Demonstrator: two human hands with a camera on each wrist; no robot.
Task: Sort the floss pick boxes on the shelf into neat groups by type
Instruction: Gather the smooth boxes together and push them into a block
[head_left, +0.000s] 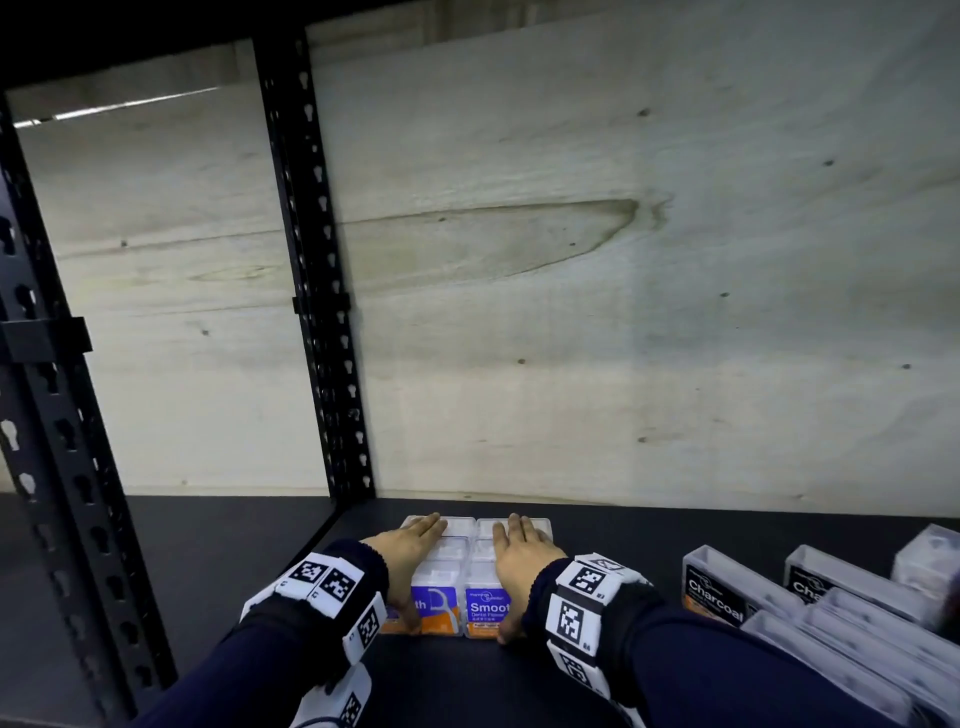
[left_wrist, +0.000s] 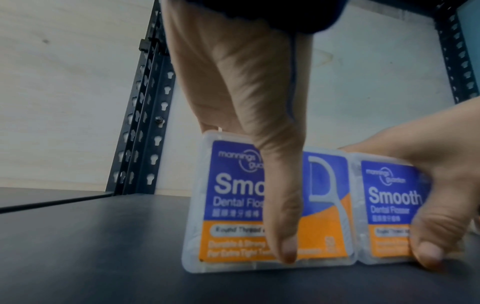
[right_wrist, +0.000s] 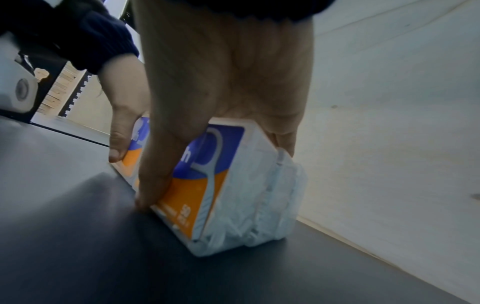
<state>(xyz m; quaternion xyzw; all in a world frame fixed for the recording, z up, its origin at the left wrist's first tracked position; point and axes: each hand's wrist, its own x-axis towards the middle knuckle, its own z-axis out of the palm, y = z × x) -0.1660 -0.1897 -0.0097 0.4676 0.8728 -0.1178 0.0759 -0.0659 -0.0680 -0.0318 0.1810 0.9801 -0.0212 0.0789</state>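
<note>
Two rows of clear Smooth floss boxes with blue and orange labels stand side by side on the dark shelf (head_left: 208, 551). My left hand (head_left: 415, 566) lies flat along the tops of the left row (head_left: 435, 608), fingers straight, and its thumb (left_wrist: 280, 205) presses down that row's front label (left_wrist: 233, 205). My right hand (head_left: 511, 577) lies the same way on the right row (head_left: 485, 610), thumb (left_wrist: 436, 226) on its front box (left_wrist: 389, 205). In the right wrist view the right hand (right_wrist: 221, 72) covers the front box (right_wrist: 207, 185).
Several black-labelled Charcoal boxes (head_left: 714, 597) lie in a loose, slanted cluster on the shelf to the right. A plywood back panel (head_left: 623, 312) closes the rear just behind the rows. A black slotted upright (head_left: 317, 291) stands to the left, with bare shelf beyond it.
</note>
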